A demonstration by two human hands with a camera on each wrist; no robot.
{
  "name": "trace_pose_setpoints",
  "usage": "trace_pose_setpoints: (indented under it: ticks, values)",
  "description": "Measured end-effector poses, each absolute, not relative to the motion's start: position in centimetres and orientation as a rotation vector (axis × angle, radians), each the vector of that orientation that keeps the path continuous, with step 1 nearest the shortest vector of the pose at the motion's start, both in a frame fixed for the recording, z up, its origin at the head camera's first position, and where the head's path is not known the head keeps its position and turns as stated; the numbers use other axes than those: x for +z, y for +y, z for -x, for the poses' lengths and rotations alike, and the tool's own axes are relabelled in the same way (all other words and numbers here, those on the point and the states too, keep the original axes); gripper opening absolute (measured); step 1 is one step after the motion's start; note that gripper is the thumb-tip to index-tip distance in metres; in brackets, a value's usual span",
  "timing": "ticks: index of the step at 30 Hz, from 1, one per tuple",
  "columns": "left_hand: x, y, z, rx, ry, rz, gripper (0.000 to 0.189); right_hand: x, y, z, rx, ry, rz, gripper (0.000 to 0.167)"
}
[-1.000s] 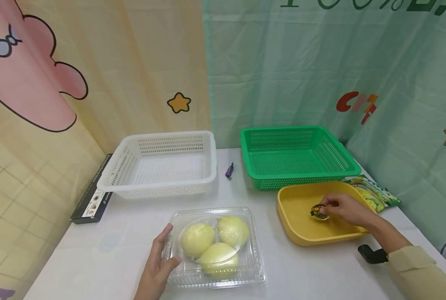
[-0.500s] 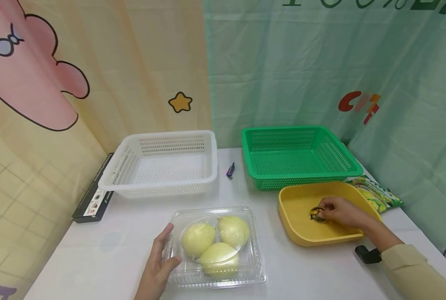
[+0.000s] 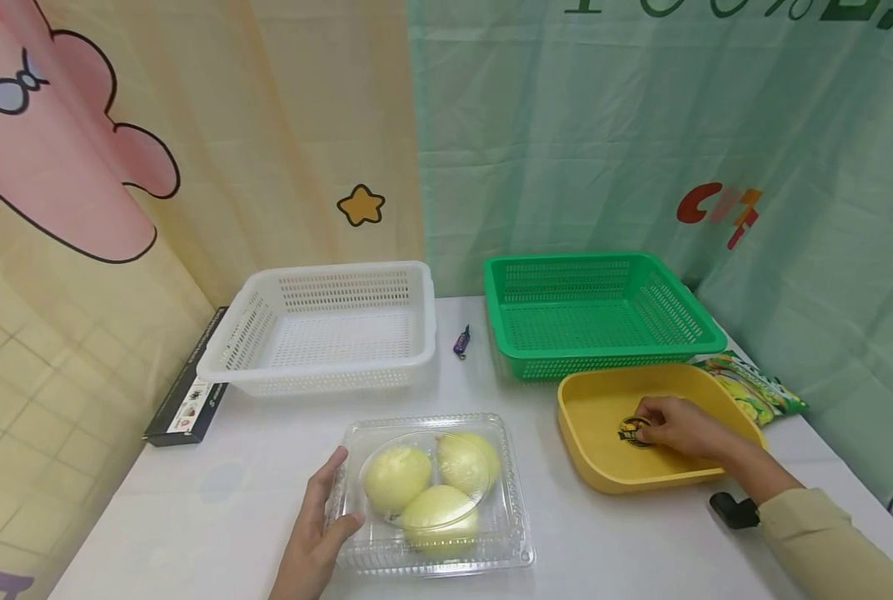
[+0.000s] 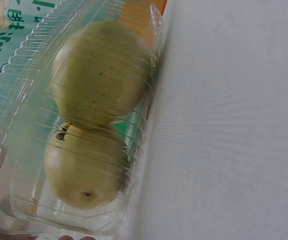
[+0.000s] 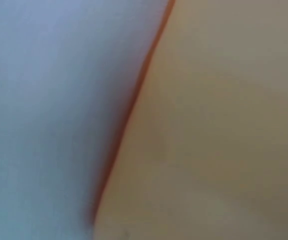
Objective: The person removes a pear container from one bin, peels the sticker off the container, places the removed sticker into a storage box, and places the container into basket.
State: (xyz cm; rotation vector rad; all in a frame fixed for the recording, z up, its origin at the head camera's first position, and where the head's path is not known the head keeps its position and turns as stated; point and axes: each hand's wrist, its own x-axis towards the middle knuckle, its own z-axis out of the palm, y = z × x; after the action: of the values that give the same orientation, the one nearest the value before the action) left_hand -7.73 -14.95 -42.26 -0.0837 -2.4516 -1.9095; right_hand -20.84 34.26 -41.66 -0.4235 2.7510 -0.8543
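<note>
In the head view my left hand [image 3: 311, 533] rests against the left side of a clear plastic clamshell box [image 3: 506, 508], thumb at the lid and fingers along the edge. Three pale yellow-green fruits [image 3: 397, 479], which look like pears, lie inside it. The left wrist view shows two of these fruits [image 4: 101, 75] through the ribbed wall. My right hand [image 3: 679, 429] reaches into a yellow tray [image 3: 592, 467] and pinches a small round cup with a black-and-gold lid [image 3: 631, 432] at its right edge, low over the tray floor. The right wrist view is blurred; only the tray's side shows.
A white basket [image 3: 319, 375] and a green basket [image 3: 604, 354] stand at the back. Between them lies a small purple wrapped candy [image 3: 461, 342]. A black box [image 3: 184, 408] is at left, a green snack packet [image 3: 754, 387] at right. Curtains bound the table.
The small cup, tilted in my right fingers a second ago, now lies flatter and slightly lower left in the tray. My right hand still touches it; my left hand has stayed put.
</note>
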Motion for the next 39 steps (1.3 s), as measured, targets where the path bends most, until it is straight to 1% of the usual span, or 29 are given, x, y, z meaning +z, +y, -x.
trace_pose_setpoints:
  ticks: [4, 12, 15, 25, 28, 34, 39]
  values:
    - [-42.3, -14.9, 7.7, -1.883, -2.474, 0.065, 0.069, -41.5, 34.1, 20.7, -0.829, 2.780, 0.422, 0.017]
    - [-42.4, -15.0, 7.7, -1.901, -2.444, 0.122, 0.069, -41.3, 34.1, 20.5, -0.770, 2.849, 0.417, 0.026]
    - [-42.4, -15.0, 7.8, -1.901, -2.444, 0.119, 0.069, -41.1, 34.2, 20.5, -0.772, 2.869, 0.427, 0.027]
    - [-42.3, -14.9, 7.8, -1.922, -2.441, 0.082, 0.069, -38.6, 34.9, 19.7, -0.770, 2.953, 0.430, 0.031]
    - [-42.4, -15.0, 7.8, -1.938, -2.429, 0.100, 0.069, -37.5, 35.4, 19.8, -0.777, 3.044, 0.370, 0.035]
    - [-42.4, -15.1, 7.8, -1.936, -2.441, 0.115, 0.070, -36.2, 37.1, 20.8, -0.929, 3.263, 0.211, 0.035]
    - [-42.5, -15.1, 7.8, -1.958, -2.425, 0.131, 0.070, -35.7, 38.3, 21.8, -0.986, 3.335, 0.155, 0.044]
